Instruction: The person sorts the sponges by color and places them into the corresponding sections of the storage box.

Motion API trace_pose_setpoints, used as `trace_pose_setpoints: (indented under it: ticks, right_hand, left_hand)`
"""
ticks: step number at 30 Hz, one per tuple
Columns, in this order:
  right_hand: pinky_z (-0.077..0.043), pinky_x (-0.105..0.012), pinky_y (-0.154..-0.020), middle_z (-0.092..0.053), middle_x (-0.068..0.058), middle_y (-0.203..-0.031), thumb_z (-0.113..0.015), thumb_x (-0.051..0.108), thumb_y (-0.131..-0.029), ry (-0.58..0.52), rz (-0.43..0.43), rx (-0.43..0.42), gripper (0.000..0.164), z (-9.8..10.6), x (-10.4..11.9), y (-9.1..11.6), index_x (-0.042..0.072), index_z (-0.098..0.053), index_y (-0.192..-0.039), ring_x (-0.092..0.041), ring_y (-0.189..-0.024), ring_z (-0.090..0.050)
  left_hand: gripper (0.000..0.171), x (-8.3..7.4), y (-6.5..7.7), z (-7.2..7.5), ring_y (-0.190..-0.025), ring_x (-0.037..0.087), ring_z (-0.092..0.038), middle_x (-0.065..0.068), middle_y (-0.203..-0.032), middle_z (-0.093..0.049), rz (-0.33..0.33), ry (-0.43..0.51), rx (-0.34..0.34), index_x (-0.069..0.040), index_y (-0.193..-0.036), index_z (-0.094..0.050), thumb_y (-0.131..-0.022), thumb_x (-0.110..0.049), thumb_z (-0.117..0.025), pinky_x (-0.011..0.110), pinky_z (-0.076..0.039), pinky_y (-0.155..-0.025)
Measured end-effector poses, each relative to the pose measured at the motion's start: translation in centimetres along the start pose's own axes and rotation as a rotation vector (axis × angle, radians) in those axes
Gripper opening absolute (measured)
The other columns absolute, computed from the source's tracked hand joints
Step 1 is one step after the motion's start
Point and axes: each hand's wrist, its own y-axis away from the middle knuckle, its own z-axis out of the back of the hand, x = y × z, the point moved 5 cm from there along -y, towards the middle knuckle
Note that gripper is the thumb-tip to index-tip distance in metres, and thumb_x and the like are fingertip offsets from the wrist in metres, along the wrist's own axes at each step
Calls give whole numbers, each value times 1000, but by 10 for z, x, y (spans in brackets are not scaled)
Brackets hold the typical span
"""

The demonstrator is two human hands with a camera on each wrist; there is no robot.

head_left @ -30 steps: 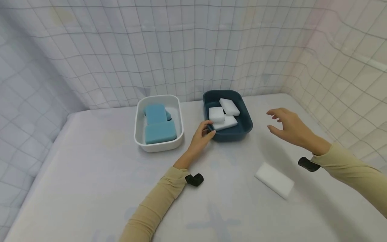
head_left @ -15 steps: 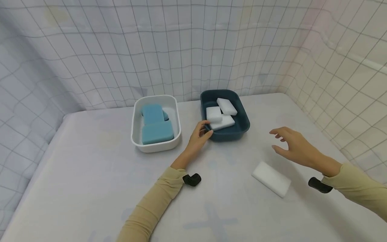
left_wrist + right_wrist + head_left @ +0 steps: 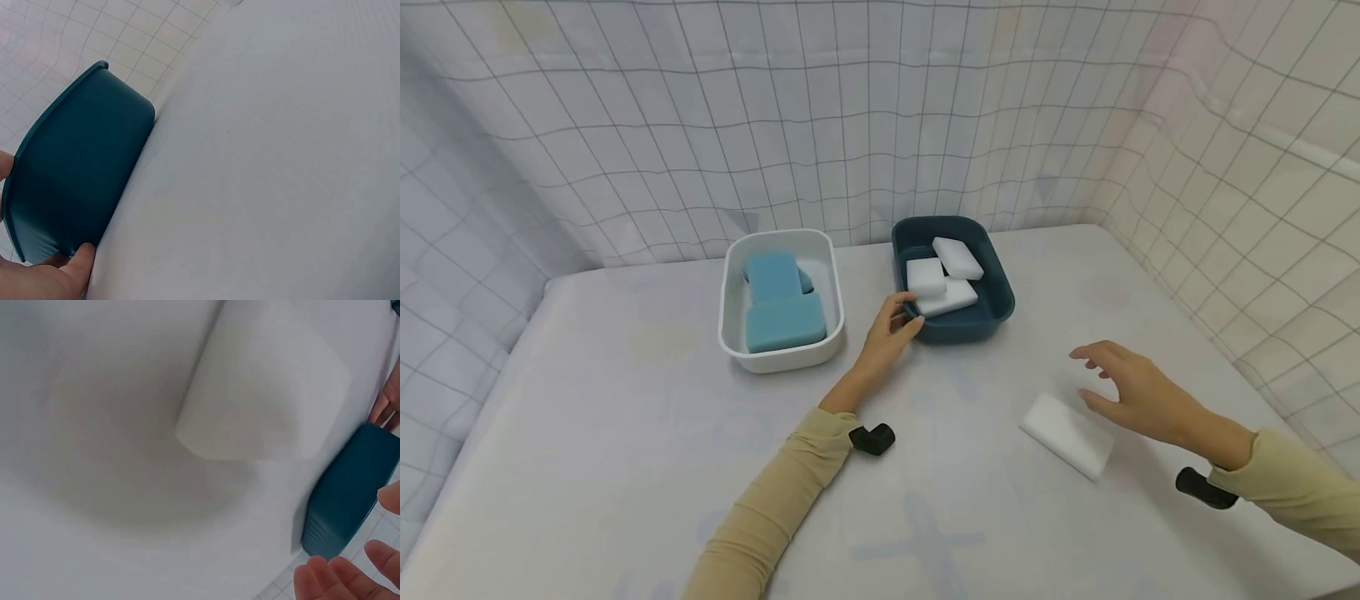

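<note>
At the near-left corner of a dark teal plastic tub (image 3: 961, 331), my left hand (image 3: 877, 346) grips the wall, fingers at the rim and thumb on the outside. The left wrist view shows the tub's outer side (image 3: 81, 150) between my fingers. Several white sponge-like blocks (image 3: 957, 258) lie loosely piled in this tub. Another white block (image 3: 1063, 435) lies on the cloth to the right, nearer me. My right hand (image 3: 1142, 400) hovers just above and right of that block, fingers loosely bent, holding nothing. In the right wrist view the block (image 3: 262, 387) is apart from the fingertips (image 3: 319, 569).
Left of the teal tub stands a white tub (image 3: 781, 360) with several blue sponge-like blocks (image 3: 786, 321) in it. White cloth covers the table (image 3: 625, 400). A grid-patterned curtain (image 3: 790, 125) hangs along the back and sides.
My right hand has come down and slightly rightward, closer to the loose white block. The left hand keeps its place on the teal tub. The head view has shifted slightly.
</note>
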Motion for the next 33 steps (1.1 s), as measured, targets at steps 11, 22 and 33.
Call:
trace_pose_setpoints:
  ticks: [11, 22, 33]
  right_hand:
    - [-54, -31, -67, -60, -5, -109, -72, 6, -76, -54, -51, 85, 37, -15, 2, 23, 8, -57, -111, -19, -84, -63]
    - [-54, -27, -73, -58, -2, -111, -77, 14, -74, -74, -40, 105, 41, -36, 8, 31, 11, -57, -109, -13, -90, -60]
    - [-54, -31, -77, -58, -4, -114, -80, 22, -70, -26, -56, 119, 46, -42, 9, 36, 11, -57, -109, -15, -98, -59]
  left_hand:
    - [44, 1, 0, -2, -136, 31, -38, 13, -145, -36, 8, 4, -4, -17, -137, -39, -96, -22, -53, 47, -39, -108]
    - [43, 3, -1, 4, -137, 29, -37, 12, -145, -36, 27, -10, -17, -19, -137, -39, -96, -23, -53, 48, -39, -107]
    - [44, 2, -1, 1, -138, 29, -36, 14, -147, -34, 25, 16, 16, -19, -138, -39, -96, -24, -52, 49, -36, -110]
